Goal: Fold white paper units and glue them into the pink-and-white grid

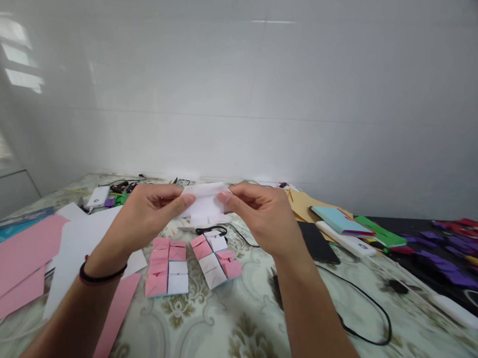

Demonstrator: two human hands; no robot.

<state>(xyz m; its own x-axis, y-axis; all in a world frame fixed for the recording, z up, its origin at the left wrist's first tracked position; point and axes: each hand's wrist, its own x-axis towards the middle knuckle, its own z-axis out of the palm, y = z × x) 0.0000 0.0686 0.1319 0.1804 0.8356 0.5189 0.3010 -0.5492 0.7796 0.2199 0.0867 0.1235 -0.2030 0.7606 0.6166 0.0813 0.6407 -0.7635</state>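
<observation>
**Both Hands Pinching a Folded White Paper Above a Cluttered Worktop**

A person's left hand [146,216] and right hand [263,216] are holding a small white paper piece [205,203] in the air, just above the far middle of the worktop [229,320]. The fingers [182,201] of each hand are clenching one end of it, thumbs on top; the sheet is looking creased and soft-edged. A thin dark wristband [101,276] is circling the left wrist.

Directly beneath, two flat folded blocks are lying on the floral-patterned cloth: a left block [168,267] and a right block [216,260], each made of pink and white square panels with diagonal creases, the right one sitting at an angle. Smooth pink sheets [8,261] and plain white sheets [79,239] are overlapping at the near left. To the right, a black cable [371,313] is looping across the cloth, near a flat black slab [318,243], a stack of coloured paper [340,221] and scattered purple pieces [458,265].
</observation>
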